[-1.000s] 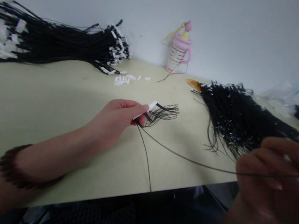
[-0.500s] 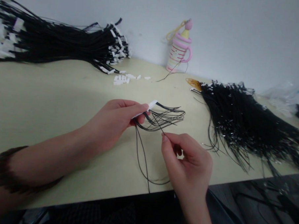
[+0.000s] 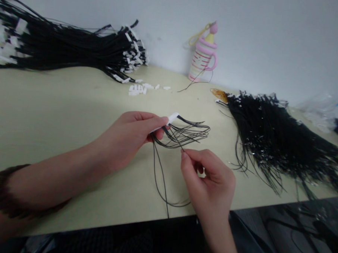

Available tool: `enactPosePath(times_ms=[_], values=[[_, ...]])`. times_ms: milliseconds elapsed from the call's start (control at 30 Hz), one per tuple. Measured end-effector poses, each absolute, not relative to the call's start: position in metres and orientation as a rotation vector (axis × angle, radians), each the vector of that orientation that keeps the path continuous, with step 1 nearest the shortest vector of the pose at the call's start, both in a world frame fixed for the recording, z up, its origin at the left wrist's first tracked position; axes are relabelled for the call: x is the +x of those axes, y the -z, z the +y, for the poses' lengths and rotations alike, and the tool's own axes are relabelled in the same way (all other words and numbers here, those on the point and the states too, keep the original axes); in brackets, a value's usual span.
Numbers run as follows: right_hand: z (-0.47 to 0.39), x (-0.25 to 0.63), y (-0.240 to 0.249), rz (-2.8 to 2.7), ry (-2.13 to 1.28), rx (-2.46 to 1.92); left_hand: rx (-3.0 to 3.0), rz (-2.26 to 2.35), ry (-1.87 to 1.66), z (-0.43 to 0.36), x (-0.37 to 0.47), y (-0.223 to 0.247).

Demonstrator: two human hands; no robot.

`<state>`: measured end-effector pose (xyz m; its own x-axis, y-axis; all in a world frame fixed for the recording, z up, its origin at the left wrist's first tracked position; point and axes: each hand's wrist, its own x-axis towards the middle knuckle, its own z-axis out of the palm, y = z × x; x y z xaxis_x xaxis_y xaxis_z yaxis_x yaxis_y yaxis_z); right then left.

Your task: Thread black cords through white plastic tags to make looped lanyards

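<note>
My left hand (image 3: pixel 140 131) is closed on a long white connector (image 3: pixel 173 117), which slants up to the right between thumb and fingers. Thin black wires (image 3: pixel 193 131) come out of the connector and curve into loops on its right side. My right hand (image 3: pixel 206 173) pinches one thin black wire (image 3: pixel 180 143) between thumb and forefinger, just below the connector. A longer loop of black wire (image 3: pixel 165 186) hangs down between the hands towards the table's front edge. My fingers cover part of the connector, so the wire ends in it are partly hidden.
A thick bundle of black cables (image 3: pixel 74 46) with white ends lies at the back left. Loose white connectors (image 3: pixel 137 89) are beside it. A striped pink-handled cup figure (image 3: pixel 202 59) stands by the wall. More black wires (image 3: pixel 280 135) lie at right, near a clear plastic bag (image 3: pixel 321 109).
My right hand has shifted slightly left, closer to the connector, still pinching the wire. My left hand and the connector have hardly moved.
</note>
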<state>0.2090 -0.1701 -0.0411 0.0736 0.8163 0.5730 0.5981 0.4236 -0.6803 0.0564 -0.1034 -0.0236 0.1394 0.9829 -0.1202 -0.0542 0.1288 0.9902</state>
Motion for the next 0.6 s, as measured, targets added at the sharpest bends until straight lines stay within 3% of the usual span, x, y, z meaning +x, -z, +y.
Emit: enactPosePath(times_ms=[300,600], values=[[-0.172,0.206,0.047,-1.68,0.05,-1.182,1.273,1.133,-1.105,-0.105,0.054,0.025],[-0.171,0.206,0.052,-1.696,0.108,-1.185,1.34,1.156,-1.106,-0.108,0.054,0.022]])
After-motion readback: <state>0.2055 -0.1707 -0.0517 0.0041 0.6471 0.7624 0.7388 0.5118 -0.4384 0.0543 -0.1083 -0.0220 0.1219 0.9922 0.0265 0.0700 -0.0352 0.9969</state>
